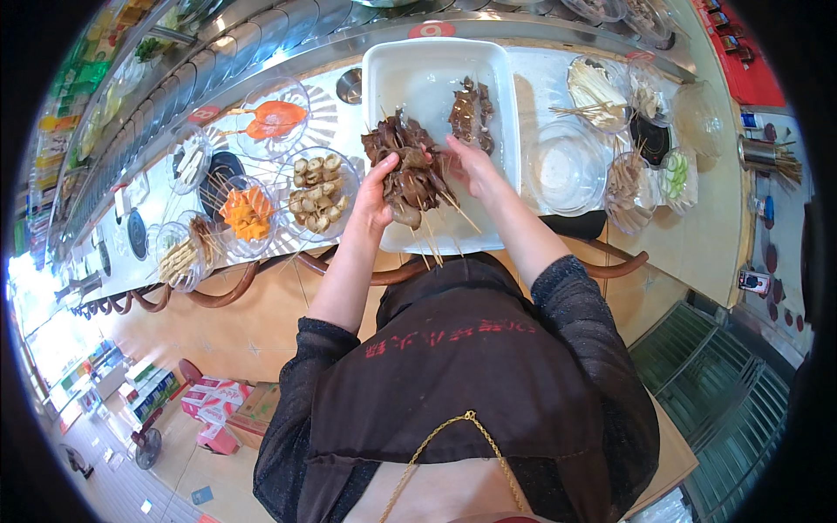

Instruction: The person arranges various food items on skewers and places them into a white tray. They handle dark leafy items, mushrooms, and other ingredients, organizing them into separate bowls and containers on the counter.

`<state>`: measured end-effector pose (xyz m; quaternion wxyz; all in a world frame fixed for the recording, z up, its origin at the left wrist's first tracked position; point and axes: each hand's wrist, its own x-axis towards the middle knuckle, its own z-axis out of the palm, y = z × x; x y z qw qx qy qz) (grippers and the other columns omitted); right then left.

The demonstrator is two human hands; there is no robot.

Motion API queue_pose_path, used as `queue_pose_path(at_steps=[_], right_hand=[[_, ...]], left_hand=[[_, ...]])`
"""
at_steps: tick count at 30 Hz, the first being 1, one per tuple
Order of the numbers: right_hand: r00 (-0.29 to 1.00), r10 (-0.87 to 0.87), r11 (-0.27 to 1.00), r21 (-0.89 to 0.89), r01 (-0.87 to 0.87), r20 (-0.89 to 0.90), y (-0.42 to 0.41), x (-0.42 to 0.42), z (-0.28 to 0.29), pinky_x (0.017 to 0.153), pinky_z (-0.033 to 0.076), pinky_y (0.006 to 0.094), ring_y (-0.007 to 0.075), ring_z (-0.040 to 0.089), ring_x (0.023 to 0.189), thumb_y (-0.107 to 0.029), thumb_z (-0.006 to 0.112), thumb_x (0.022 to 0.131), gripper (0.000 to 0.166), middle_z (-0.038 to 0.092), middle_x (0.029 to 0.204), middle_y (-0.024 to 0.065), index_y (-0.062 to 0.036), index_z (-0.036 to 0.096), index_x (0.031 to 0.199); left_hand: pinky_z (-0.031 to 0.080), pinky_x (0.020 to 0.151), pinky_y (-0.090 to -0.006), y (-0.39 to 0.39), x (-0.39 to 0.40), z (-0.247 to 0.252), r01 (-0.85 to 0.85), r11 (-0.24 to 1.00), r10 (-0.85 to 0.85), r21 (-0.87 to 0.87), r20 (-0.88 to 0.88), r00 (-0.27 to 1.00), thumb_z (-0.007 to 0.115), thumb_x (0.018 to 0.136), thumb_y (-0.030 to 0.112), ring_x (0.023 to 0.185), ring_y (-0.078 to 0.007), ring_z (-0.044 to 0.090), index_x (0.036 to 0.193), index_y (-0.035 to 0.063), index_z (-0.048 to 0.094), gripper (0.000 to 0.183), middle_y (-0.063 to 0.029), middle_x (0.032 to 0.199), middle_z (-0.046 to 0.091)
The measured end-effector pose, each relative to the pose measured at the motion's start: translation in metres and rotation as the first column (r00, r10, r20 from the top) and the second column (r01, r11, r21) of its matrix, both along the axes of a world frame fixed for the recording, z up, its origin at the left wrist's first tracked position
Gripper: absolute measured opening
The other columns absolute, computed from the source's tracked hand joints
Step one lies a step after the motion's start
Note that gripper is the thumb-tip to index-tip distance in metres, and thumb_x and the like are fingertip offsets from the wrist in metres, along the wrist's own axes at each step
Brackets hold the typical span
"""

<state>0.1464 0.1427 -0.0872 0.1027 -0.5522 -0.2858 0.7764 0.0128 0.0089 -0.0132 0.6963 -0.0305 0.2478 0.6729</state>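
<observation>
My left hand (376, 196) grips a thick bundle of bamboo skewers threaded with dark brown, glossy food pieces (412, 170). The bare stick ends point down toward my apron. Beside the bundle's right edge is my right hand (476, 171), thumb raised and fingers spread; whether the fingertips touch the food is hard to tell. Both hands are over a white plastic tub (510, 118) with shallow liquid in it. More dark brown skewered pieces (471, 114) lie in the tub's upper right part.
Left of the tub are bowls of skewered ring-shaped pieces (319, 193), orange pieces (247, 212) and orange-red food (278, 119). To the right are stacked clear plastic bowls (567, 167), enoki mushrooms (595, 88) and green slices (676, 173). Brown curved chair backs (229, 295) line the counter edge.
</observation>
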Motion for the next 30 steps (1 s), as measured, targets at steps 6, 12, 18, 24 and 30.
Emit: queue_pose_path(at_steps=[6, 12, 18, 24, 30], right_hand=[[1.000, -0.013, 0.972, 0.236, 0.016, -0.011, 0.006, -0.004, 0.003, 0.062, 0.036, 0.0217, 0.0078, 0.047, 0.066, -0.026, 0.053, 0.087, 0.021, 0.059, 0.078, -0.0001, -0.0077, 0.058, 0.096], [0.974, 0.171, 0.967, 0.217, -0.136, -0.149, -0.014, 0.047, 0.065, 0.047, 0.028, 0.0170, 0.0041, 0.039, 0.051, -0.019, 0.046, 0.090, 0.019, 0.051, 0.064, -0.0022, -0.0051, 0.057, 0.095], [0.949, 0.280, 0.945, 0.216, -0.246, -0.144, -0.037, 0.073, 0.077, 0.044, 0.026, 0.0184, 0.0040, 0.034, 0.047, -0.019, 0.047, 0.090, 0.019, 0.046, 0.057, -0.0036, -0.0051, 0.058, 0.094], [0.811, 0.585, 0.788, 0.253, -0.561, -0.024, -0.039, 0.075, 0.087, 0.051, 0.035, 0.0192, 0.0070, 0.046, 0.057, -0.020, 0.045, 0.091, 0.020, 0.052, 0.067, -0.0005, -0.0054, 0.059, 0.091], [0.924, 0.069, 0.697, 0.644, -0.315, 0.377, -0.012, 0.044, 0.026, 0.083, 0.042, 0.0352, 0.0248, 0.052, 0.099, -0.024, 0.059, 0.080, 0.044, 0.055, 0.102, 0.0160, -0.0001, 0.046, 0.116]], left_hand=[[0.040, 0.093, -0.0405, 0.002, 0.004, 0.008, -0.021, 0.998, 0.023, 0.061, -0.035, 0.999, 0.053, 0.081, 0.020, 0.108, -0.0262, 0.049, 0.125, -0.0018, 0.036, 0.052, -0.0129, 0.115, 0.052], [0.041, 0.093, -0.0419, -0.005, -0.001, 0.002, -0.047, 0.998, 0.048, 0.040, -0.038, 0.998, 0.055, 0.080, 0.022, 0.107, -0.0268, 0.050, 0.125, -0.0019, 0.037, 0.053, -0.0149, 0.113, 0.052], [0.042, 0.091, -0.0422, 0.008, 0.006, 0.008, -0.009, 1.000, 0.009, 0.022, -0.002, 1.000, 0.056, 0.079, 0.019, 0.105, -0.0284, 0.052, 0.120, -0.0031, 0.042, 0.048, -0.0169, 0.114, 0.053], [0.038, 0.095, -0.0416, 0.017, 0.012, 0.014, 0.027, 0.992, -0.028, 0.122, 0.004, 1.000, 0.056, 0.079, 0.017, 0.110, -0.0281, 0.048, 0.123, -0.0038, 0.039, 0.051, -0.0167, 0.120, 0.049], [0.034, 0.099, -0.0416, 0.009, 0.006, 0.003, -0.039, 0.997, 0.037, 0.072, 0.027, 0.999, 0.054, 0.081, 0.017, 0.115, -0.0278, 0.044, 0.124, -0.0038, 0.036, 0.052, -0.0155, 0.123, 0.047]])
